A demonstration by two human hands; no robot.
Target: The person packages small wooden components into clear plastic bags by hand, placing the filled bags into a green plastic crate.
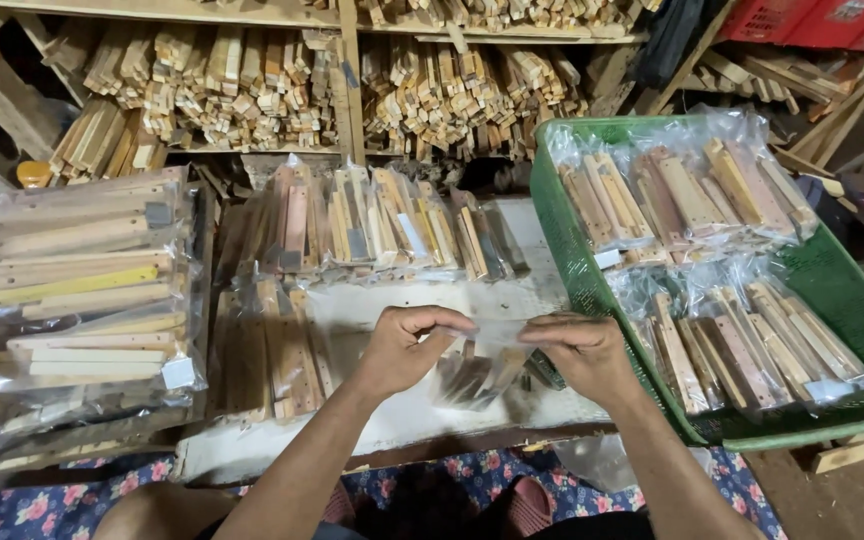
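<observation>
One head-worn camera looks steeply down, close over the workbench [512, 300].

Both hands [497, 345] bare: no gloves, rings or watch. Forearms bare too, no sleeves visible up to frame edge. Lap near bottom edge covered w/ dark blue cloth [32, 505], pink & red flower print, on left & right sides.

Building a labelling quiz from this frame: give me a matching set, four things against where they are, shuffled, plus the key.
Things:
1. green basket
2. clear bag of wooden pieces
3. loose wooden sticks
4. stack of bagged long slats

Places:
A. on the shelf at the back
B. far left of the bench
C. between the left hand and right hand
D. right side

Pairs: 1-D, 2-C, 3-A, 4-B
</observation>
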